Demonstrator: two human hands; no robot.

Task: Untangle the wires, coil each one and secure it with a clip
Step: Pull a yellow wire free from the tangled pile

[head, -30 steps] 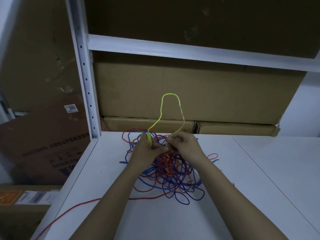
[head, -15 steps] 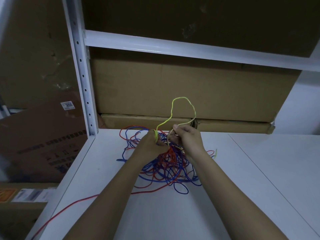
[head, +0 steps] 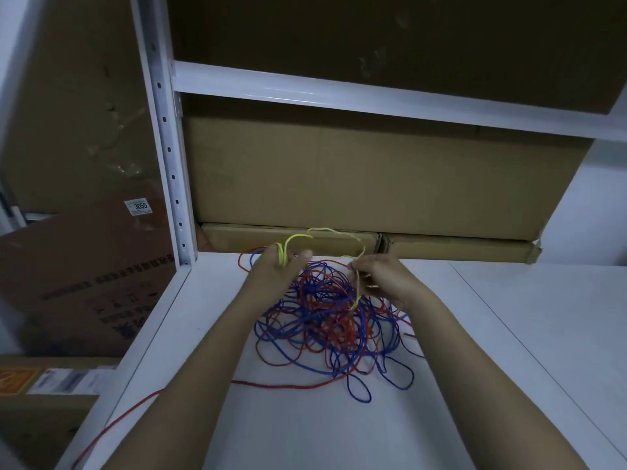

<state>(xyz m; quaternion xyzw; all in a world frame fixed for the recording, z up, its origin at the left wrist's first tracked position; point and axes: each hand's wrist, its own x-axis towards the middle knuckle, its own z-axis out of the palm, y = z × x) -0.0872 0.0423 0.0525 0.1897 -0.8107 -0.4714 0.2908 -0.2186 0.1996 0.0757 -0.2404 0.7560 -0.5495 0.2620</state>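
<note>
While the left hand keeps a few turns of the yellow wire wound round its fingers, the right hand pinches the same wire further along, so a loose arc hangs between them above the white shelf. Below the right hand the yellow strand drops into the heap of red and blue wires, and that is where I think trouble lies: a sharp pull could drag the heap along or cinch a knot, and the turns could slip off the left fingers if the tension goes slack. How much yellow lies buried I cannot tell. No clip shows anywhere, and one red strand runs off the shelf's front edge, its end unseen.
</note>
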